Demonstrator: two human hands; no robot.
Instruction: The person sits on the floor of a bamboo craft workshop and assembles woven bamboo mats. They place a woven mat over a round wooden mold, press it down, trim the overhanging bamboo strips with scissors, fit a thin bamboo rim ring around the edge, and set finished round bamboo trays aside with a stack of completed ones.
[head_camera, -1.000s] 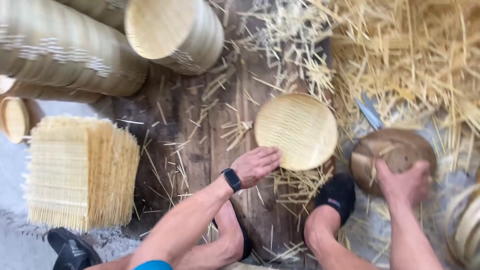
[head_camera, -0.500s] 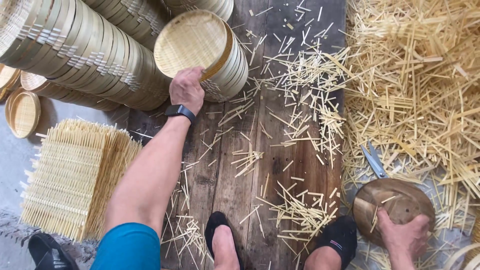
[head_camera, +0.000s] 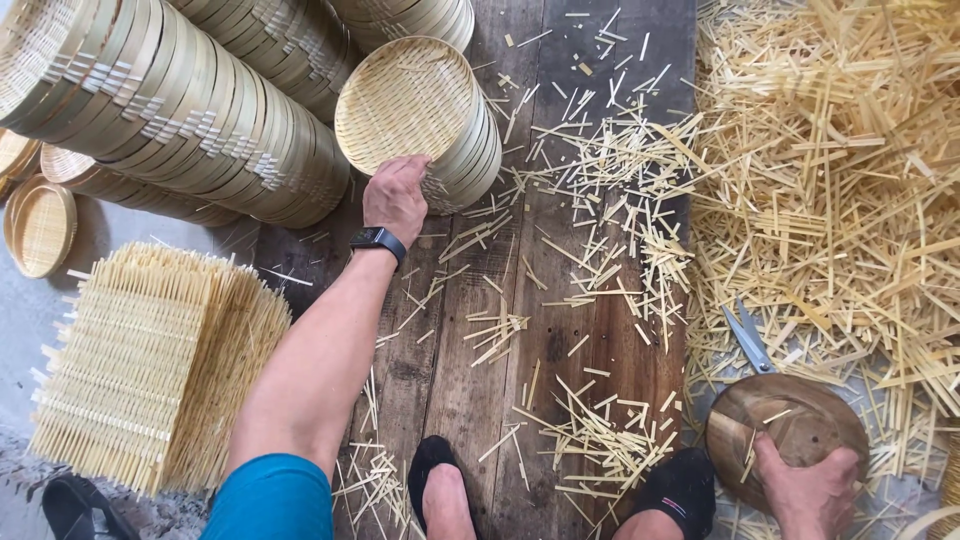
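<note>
My left hand (head_camera: 397, 197), with a dark watch on the wrist, reaches forward and touches the lower edge of a round woven bamboo tray (head_camera: 405, 105) that caps a short stack lying on its side. My right hand (head_camera: 812, 485) rests on the near edge of a round brown wooden block (head_camera: 780, 425) at the lower right. My two feet in black socks (head_camera: 680, 490) stand on the dark wooden planks (head_camera: 545, 300).
Long rows of stacked bamboo trays (head_camera: 170, 110) lie at the upper left. A pile of square woven mats (head_camera: 140, 360) sits at the left. Loose bamboo strips (head_camera: 840, 170) heap up on the right, with scissors (head_camera: 748, 338) beside the block.
My left hand carried a round tray from the middle of the planks to the stack at the top and now rests at its rim. My right hand stays on the wooden block.
</note>
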